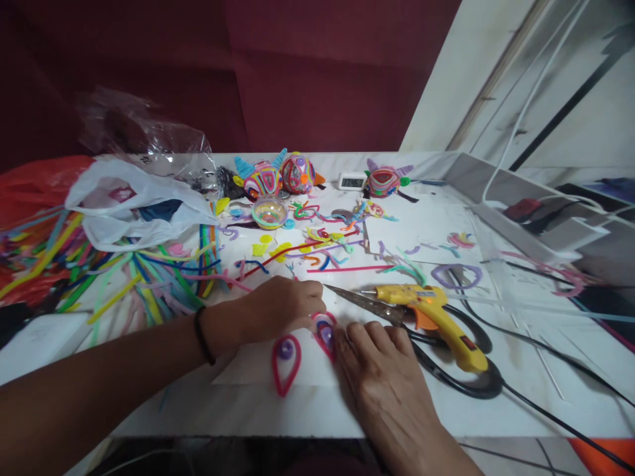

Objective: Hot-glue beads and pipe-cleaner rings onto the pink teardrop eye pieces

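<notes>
My left hand (285,304) is closed, its curled fingertips at the upper end of a pink teardrop of pipe cleaner (316,318) with blue and purple coils inside. What the fingertips pinch is partly hidden. My right hand (381,373) lies fairly flat on the table, fingers stretched forward, its thumb side touching the teardrop's right edge. Just left of it rests a second pink pipe-cleaner teardrop (273,370) with a purple coil near its top. Both shapes lie on white paper (238,370). Beyond the right fingertips are black-handled scissors (360,301) and a yellow glue gun (446,314) lying over them.
Loose pipe cleaners (149,284) and a white plastic bag (143,205) cover the left side. Colourful wrapped balls (297,173) and a small digital clock (352,181) stand at the back. A clear bowl (269,213) sits mid-table. Black cable (533,400) runs along the right.
</notes>
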The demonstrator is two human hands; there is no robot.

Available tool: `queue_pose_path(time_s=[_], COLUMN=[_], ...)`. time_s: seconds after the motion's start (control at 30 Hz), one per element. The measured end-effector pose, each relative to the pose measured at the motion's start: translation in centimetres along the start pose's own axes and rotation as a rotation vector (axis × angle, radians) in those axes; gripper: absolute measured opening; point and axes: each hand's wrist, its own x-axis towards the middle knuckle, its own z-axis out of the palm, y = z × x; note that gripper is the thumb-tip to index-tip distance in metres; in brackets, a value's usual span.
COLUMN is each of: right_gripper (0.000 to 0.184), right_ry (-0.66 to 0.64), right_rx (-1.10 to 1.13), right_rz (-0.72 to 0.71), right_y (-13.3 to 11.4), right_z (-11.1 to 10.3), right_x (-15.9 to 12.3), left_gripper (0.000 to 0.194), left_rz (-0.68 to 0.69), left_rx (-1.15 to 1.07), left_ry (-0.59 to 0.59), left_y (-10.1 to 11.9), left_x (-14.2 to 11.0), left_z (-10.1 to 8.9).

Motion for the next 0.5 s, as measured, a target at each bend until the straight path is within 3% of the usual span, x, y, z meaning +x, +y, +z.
queue_pose_path(time_s=[0.13,0.5], right_gripper=[0.019,0.019], right_ry=[0.01,0.033], right_rx=[-0.02,0.011], right_rz=[-0.008,-0.009], right_y=[0.0,0.01], right_z=[-0.01,-0.02], right_x=[-0.02,0.15], left_gripper=[0.02,0.016], left_rz=[0.034,-0.055], left_rx=[0.001,-0.041], left_ry=[-0.026,-0.076], left_y=[0.02,0.16], left_x=[-0.01,0.34], left_z=[0.33,0.01])
